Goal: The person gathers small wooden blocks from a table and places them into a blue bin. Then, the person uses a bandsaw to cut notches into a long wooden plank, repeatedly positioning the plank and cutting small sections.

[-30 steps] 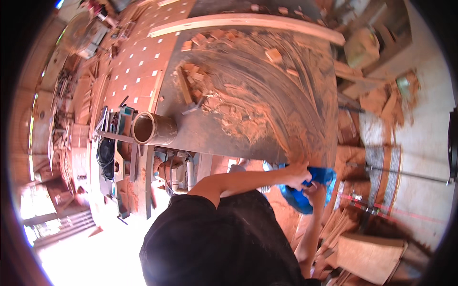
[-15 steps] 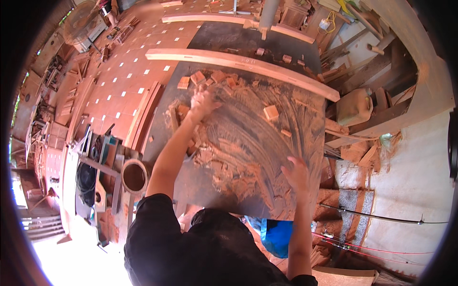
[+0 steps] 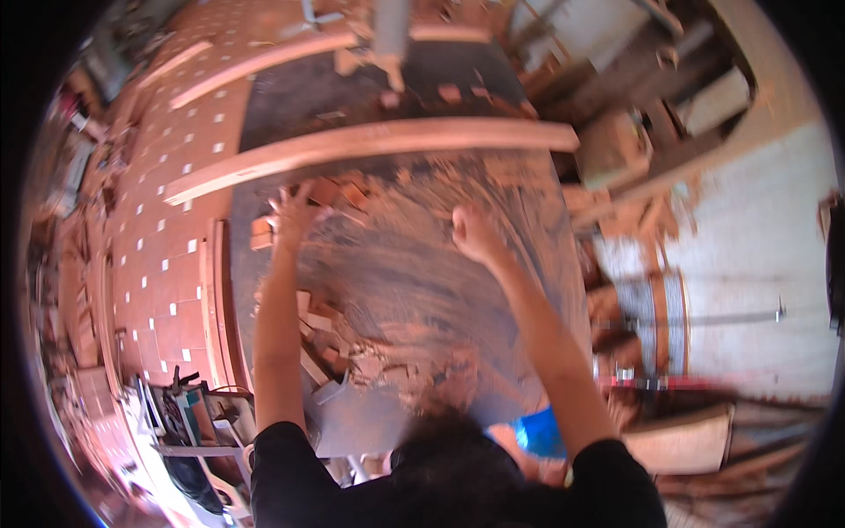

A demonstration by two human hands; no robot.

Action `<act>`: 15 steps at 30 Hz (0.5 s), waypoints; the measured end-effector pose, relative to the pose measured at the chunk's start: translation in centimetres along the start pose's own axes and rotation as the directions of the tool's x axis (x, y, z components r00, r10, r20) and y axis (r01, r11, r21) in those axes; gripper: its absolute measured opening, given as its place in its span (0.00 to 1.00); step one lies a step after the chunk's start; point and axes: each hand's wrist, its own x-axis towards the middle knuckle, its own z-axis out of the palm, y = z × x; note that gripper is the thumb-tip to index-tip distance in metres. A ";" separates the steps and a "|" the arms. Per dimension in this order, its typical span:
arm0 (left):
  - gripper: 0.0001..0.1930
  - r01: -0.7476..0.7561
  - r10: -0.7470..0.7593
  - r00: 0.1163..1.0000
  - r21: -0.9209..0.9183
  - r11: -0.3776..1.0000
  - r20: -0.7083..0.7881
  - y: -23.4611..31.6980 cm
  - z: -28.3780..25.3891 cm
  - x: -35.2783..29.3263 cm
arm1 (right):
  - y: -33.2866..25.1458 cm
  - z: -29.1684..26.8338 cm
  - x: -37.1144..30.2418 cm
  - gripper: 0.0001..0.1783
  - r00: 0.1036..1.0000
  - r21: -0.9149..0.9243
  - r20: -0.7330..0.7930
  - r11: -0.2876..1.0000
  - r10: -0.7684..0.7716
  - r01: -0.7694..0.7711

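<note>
My left hand [image 3: 291, 218] reaches to the far left of the dark, sawdust-covered tabletop [image 3: 378, 264], its fingers spread among small cut wood blocks [image 3: 324, 192]. One more block [image 3: 261, 232] lies just left of that hand; whether the fingertips touch any of them is blurred. Farther right, over streaked sawdust, my right hand [image 3: 478, 236] is closed into a fist. What it holds, if anything, is hidden. Closer to me on the left sits a heap of offcuts and shavings [image 3: 319, 326].
Beyond my hands a long wooden beam [image 3: 378, 141] spans the table, overhanging its left edge. Behind it stands a grey column [image 3: 390, 35] with small blocks near its foot. A plastic canister [image 3: 613, 150] is at the right. Planks [image 3: 218, 304] lie along the left side.
The view has shifted. My right hand has moved forward and inward, closing from spread fingers; the lone block near there no longer shows. My left hand remains at the far-left blocks, fingers more spread.
</note>
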 end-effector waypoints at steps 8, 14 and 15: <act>0.41 0.066 -0.062 0.956 0.003 0.998 -0.286 4.2 0.9 -3.6 | 6.3 -1.8 -9.7 0.14 0.993 -0.374 -0.070 0.926 -0.092 0.060; 0.38 -0.050 0.072 0.943 0.076 0.996 -0.325 6.7 2.2 -7.7 | 5.7 1.1 -16.9 0.13 0.989 -0.157 -0.126 0.983 0.075 -0.095; 0.37 -0.077 0.093 0.940 0.062 0.995 -0.327 6.9 2.7 -8.8 | 5.8 1.4 -18.7 0.13 0.978 -0.051 -0.196 0.995 0.078 -0.090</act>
